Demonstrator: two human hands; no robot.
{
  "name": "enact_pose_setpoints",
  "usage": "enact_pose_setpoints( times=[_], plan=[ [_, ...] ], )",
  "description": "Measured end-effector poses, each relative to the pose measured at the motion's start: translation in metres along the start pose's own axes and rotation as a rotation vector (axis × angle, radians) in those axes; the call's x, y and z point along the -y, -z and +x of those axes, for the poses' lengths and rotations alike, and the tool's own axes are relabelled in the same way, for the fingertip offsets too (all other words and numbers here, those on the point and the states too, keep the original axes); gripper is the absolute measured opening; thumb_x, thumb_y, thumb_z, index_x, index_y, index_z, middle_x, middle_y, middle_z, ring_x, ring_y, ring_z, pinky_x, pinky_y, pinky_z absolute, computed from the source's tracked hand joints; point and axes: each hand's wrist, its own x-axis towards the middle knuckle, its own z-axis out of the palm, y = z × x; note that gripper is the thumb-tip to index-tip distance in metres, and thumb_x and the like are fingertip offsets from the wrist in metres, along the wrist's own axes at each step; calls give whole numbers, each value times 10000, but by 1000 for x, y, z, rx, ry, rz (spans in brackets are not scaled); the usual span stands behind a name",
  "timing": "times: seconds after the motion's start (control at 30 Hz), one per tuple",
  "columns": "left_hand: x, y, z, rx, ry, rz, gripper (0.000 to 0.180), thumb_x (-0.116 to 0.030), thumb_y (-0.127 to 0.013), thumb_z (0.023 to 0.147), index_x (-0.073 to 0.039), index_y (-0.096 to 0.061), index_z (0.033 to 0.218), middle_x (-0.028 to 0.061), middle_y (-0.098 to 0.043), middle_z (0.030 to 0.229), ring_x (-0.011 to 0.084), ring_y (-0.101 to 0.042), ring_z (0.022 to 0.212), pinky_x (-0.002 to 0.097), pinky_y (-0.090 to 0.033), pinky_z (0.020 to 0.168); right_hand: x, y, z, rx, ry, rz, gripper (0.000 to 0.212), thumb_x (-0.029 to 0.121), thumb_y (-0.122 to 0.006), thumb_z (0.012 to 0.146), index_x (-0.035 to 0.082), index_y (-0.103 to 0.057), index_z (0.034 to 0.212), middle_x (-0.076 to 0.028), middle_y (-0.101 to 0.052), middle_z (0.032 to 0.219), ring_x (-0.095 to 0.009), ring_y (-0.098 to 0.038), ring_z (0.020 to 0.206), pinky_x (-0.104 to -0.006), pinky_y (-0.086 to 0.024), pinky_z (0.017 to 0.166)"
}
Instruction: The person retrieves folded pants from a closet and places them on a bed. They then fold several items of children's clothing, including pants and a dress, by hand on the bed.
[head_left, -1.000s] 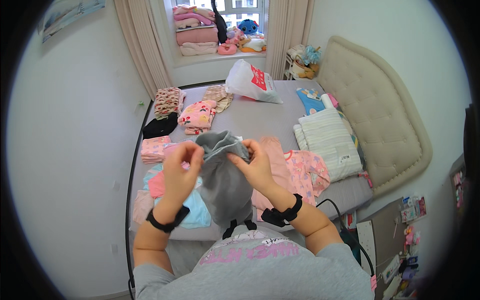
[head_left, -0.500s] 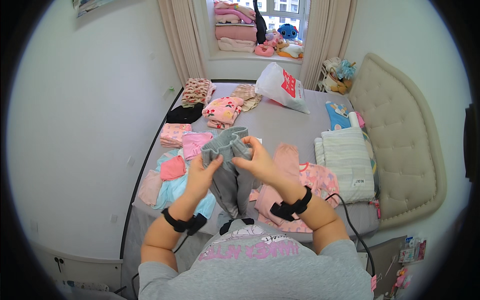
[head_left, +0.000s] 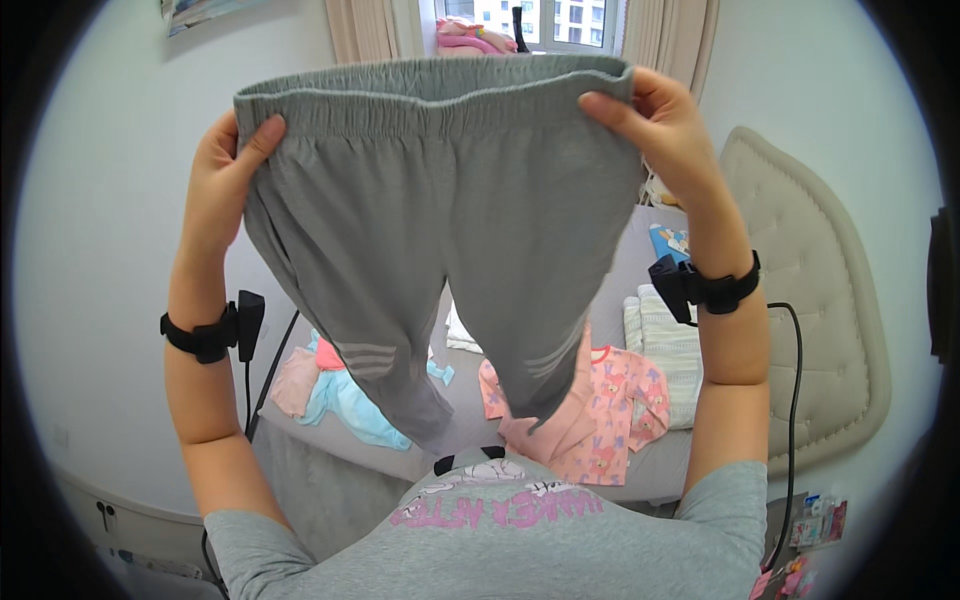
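A pair of grey sweatpants (head_left: 350, 210) hangs spread out before me, held up by both ends of its elastic waistband. My left hand (head_left: 222, 165) pinches the left end, thumb on the front. At the opposite end, my right hand (head_left: 665, 125) grips the waistband the same way. The legs dangle down toward my shirt, with pale stripes near the knees. Below on the bed, a pink patterned top (head_left: 610, 410) and a plain pink garment lie partly behind the right leg. Light blue clothing (head_left: 360, 405) lies to the left.
The bed (head_left: 660, 490) spreads under the clothes, its far part mostly hidden by the sweatpants. A folded striped quilt (head_left: 670, 350) rests near the padded headboard (head_left: 810, 290) on the right. Black cuffs with cables circle both my forearms. A window (head_left: 570, 25) is at the back.
The sweatpants were bunched low between my close hands. Both hands have risen and moved far apart, stretching the waistband wide and letting the legs hang open.
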Motion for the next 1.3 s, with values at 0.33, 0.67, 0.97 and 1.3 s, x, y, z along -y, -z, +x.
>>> enact_pose_setpoints(
  times=[0.33,0.67,0.97,1.3],
  plan=[
    [74,-68,45,-66,461,-74,287,-250,-612,862,31,-645,904,52,-631,822,117,-558,734,273,-435,650,-132,0,57,-264,-482,-161,271,237,-669,861,-32,-651,880,-43,-636,783,-113,-578,661,-273,-453,600],
    [14,-140,31,1,101,-118,324,-294,-556,928,18,-625,980,2,-616,860,46,-514,766,211,-408,684,-34,-120,31,-342,222,-397,189,115,-526,862,-64,-486,907,-286,-607,736,-461,-603,730,-515,-464,636],
    [18,-141,24,13,90,-76,340,-351,-623,897,-19,-644,966,2,-636,845,49,-559,753,185,-425,667,-53,-121,17,-234,342,-365,232,80,-556,804,-87,-502,955,-292,-595,844,-466,-567,840,-492,-451,734],
    [45,-144,23,103,145,-180,371,-358,-729,814,-19,-652,943,14,-655,855,61,-603,788,191,-452,706,-59,-114,5,-230,230,-307,206,102,-579,730,-48,-530,862,-245,-591,782,-426,-578,784,-465,-462,694]
  ],
)
